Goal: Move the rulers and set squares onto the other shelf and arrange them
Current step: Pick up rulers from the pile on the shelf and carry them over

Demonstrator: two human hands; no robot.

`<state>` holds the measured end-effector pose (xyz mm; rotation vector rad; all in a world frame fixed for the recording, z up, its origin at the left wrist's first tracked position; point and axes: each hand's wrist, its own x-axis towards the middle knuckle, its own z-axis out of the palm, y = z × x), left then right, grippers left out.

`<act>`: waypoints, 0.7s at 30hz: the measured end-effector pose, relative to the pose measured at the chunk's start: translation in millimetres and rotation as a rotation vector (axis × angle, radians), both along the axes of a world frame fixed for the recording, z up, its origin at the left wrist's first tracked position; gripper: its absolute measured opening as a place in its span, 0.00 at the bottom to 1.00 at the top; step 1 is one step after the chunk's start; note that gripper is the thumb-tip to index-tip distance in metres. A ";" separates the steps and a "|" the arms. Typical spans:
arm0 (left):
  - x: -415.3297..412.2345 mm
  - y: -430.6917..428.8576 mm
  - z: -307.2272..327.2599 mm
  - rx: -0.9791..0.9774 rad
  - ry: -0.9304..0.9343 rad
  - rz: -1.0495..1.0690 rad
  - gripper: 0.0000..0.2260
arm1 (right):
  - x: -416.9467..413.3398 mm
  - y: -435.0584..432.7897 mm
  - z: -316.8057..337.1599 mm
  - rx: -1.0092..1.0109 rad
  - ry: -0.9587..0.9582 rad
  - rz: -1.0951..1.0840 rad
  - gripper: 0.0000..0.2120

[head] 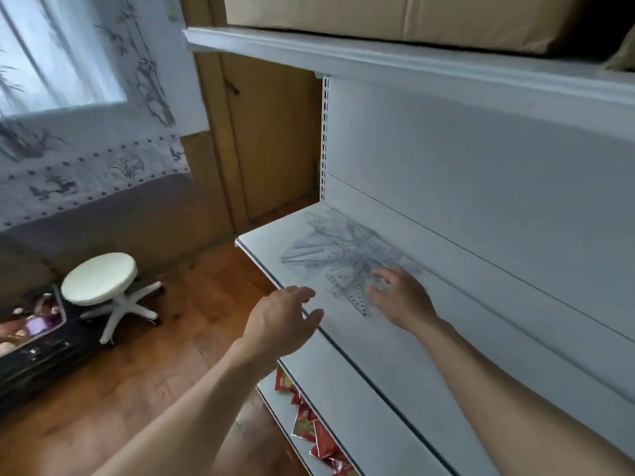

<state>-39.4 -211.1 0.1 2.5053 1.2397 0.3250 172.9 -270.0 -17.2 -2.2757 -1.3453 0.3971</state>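
rulers and set squares on shelf | stool left

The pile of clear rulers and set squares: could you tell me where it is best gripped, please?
Probably the near ends of the pile, beside the right hand, coming from the front edge of the shelf. The pieces lie flat and crossed, so gather those ends, then pinch.

Clear, see-through rulers and set squares they were, speckled with rows of dark dots, against a plain white shelf. Shiny red packets, a cream stool, a reddish-brown wood-grain floor. The curtain was pale, printed with grey bamboo and dark dots.
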 end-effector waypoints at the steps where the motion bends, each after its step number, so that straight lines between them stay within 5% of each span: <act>1: 6.5 12.2 0.1 -0.014 -0.005 -0.025 0.19 | 2.6 7.7 -0.7 -0.010 -0.001 -0.015 0.21; 13: 76.3 144.9 -1.5 -0.043 0.025 -0.395 0.20 | 21.2 70.6 -16.4 -0.091 -0.012 -0.259 0.25; 21: 97.2 192.0 -8.5 -0.066 0.059 -0.574 0.20 | 5.6 81.4 -16.9 -0.118 -0.315 -0.295 0.11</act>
